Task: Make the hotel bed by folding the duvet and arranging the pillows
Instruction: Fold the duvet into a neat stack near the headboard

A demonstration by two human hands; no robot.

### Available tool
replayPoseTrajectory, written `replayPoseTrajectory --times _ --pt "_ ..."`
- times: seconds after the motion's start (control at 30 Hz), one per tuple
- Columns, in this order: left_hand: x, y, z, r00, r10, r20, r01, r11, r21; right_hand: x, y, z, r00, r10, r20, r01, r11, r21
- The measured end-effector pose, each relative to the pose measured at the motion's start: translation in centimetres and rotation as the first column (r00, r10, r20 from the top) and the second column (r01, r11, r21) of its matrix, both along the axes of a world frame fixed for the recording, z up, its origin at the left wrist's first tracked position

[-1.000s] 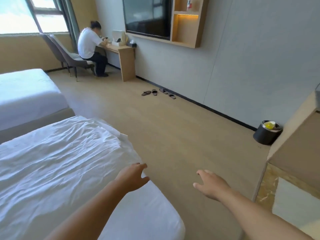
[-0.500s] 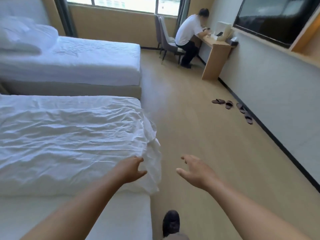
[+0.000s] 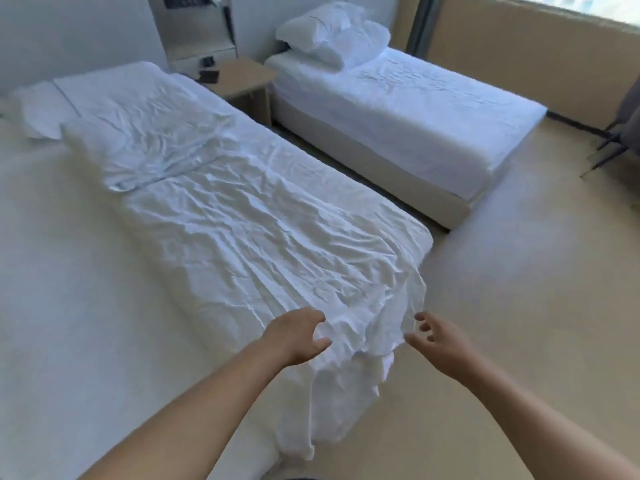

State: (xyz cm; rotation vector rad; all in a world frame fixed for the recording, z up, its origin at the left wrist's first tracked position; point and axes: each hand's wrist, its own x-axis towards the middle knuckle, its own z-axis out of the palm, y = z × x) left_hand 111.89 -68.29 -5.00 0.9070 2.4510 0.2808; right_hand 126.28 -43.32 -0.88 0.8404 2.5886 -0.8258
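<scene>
1. Barely begun, I judge: the crumpled white fabric duvet (image 3: pixel 263 237) lies unfolded on the near bed's right half. The soft white pillows (image 3: pixel 114 95) sit loose at 11 o'clock.
2. Its long axis runs from 6 to 11 o'clock, and the foot corner spills off the mattress.
3. The left hand (image 3: pixel 298 336) curls at that corner; I cannot tell whether it pinches. The right hand (image 3: pixel 441 344) is spread just beside it.

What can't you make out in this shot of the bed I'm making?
Head view, the only one:
- Left hand: whether it pinches the duvet or only touches it; its fingertips curl out of sight among the folds.
- Dark items on the nightstand: too small and blurred to identify.
- Chair: cut off by the right edge.
- Near bed's foot corner: covered by the hanging duvet.
</scene>
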Motion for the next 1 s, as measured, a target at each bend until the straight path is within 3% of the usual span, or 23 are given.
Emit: replayPoseTrajectory --times 0.13,0.23,0.47,0.6,0.73,0.8,0.87,1.0 --pt "1.3 2.0 -1.5 0.966 0.254 0.048 -0.251 0.967 -0.046 -4.6 8.1 -3.7 0.992 0.129 0.015 -0.128 0.99 -0.064" --pt "2.9 3.8 -3.0 0.867 0.492 0.085 -0.489 0.871 -0.054 -8.4 13.4 -5.8 0.968 0.242 0.062 -0.231 0.962 -0.148" --pt "6.7 7.3 -7.9 0.432 0.887 0.165 -0.896 0.442 -0.03 -17.5 21.1 -13.5 0.904 0.425 0.045 -0.412 0.895 -0.171" --pt "7.4 6.1 -11.6 0.187 0.96 0.21 -0.982 0.186 0.021 -22.3 21.8 -19.5 0.915 0.403 0.029 -0.393 0.905 -0.163" --pt "7.3 4.2 -16.1 -0.069 0.969 0.237 -0.995 -0.083 0.049 -25.5 23.2 -24.4 0.977 0.206 -0.051 -0.208 0.978 -0.027" --pt "6.9 3.3 -18.1 -0.155 0.956 0.249 -0.985 -0.168 0.036 -26.3 24.2 -25.7 0.987 0.148 -0.066 -0.147 0.989 0.007" --pt "6.7 2.6 -20.0 -0.225 0.932 0.285 -0.97 -0.242 0.024 -26.7 25.0 -27.1 0.993 0.114 0.004 -0.113 0.984 -0.136" --pt "7.1 2.7 -22.6 -0.286 0.901 0.326 -0.945 -0.321 0.057 -26.5 26.2 -29.6 0.992 0.101 0.078 -0.082 0.973 -0.215"
